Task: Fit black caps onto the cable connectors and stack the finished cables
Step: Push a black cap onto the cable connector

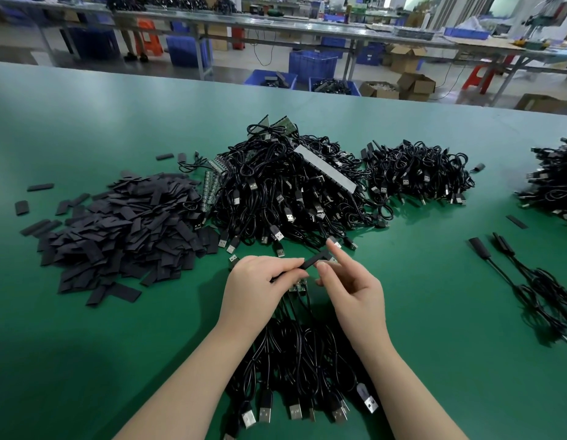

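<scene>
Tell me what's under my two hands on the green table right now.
Below the left hand and right hand, which hold a black cap, a bundle of black cables lies on the table. A small circuit board peeks out, mostly covered.

Two hands [302,281], one cap pile [117,230] at nine o'clock, four cable heaps [285,185], two capped cables [510,265] at three o'clock.

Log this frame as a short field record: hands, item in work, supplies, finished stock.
left hand: grips black cap
right hand: pinches cap's other end, index finger straight
black cap: held above the green table
loose caps pile: left
uncapped cables heap: centre
capped cables: right, few
</scene>
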A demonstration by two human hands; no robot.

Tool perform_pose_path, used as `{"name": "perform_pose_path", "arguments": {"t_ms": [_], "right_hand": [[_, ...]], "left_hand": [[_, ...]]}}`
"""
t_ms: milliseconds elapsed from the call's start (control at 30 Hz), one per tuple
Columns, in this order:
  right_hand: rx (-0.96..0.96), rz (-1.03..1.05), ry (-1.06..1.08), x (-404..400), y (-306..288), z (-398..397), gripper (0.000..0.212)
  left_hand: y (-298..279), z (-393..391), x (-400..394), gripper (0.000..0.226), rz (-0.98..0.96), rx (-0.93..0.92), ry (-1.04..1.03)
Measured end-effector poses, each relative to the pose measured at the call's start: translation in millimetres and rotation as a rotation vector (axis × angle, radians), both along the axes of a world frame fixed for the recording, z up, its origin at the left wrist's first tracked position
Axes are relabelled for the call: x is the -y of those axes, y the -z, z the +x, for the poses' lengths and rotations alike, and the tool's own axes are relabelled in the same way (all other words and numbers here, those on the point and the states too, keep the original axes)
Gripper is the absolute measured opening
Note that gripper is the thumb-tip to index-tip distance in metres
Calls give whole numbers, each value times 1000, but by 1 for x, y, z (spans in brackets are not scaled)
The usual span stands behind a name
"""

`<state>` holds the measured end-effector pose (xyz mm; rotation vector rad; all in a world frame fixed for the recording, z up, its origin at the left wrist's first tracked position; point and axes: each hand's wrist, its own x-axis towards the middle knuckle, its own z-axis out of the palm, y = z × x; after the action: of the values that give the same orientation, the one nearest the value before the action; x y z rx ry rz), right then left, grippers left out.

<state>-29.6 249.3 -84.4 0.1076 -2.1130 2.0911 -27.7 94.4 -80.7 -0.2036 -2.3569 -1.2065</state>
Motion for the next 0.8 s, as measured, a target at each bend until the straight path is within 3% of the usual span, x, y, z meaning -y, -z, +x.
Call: {"name": "perform_pose_path", "arguments": {"t_ms": [267, 400, 533, 700, 800], "right_hand": [[88, -77, -86, -1, -1, 0, 45], [92, 19, -117, 1, -2, -1, 11], [89, 6, -138, -1, -4, 0, 22], [110, -11, -116, -2, -2, -3, 25], [117, -86, -59, -2, -1, -3, 28]], "left_hand": [[-2, 0, 0, 16, 28, 5, -10], [-2, 1, -3, 17, -55, -56, -12], [-1, 0, -2, 27, -54, -1, 2], [0, 0, 1, 54, -57, 98, 47], [-1, -2, 1, 47, -70, 114, 64]]}}
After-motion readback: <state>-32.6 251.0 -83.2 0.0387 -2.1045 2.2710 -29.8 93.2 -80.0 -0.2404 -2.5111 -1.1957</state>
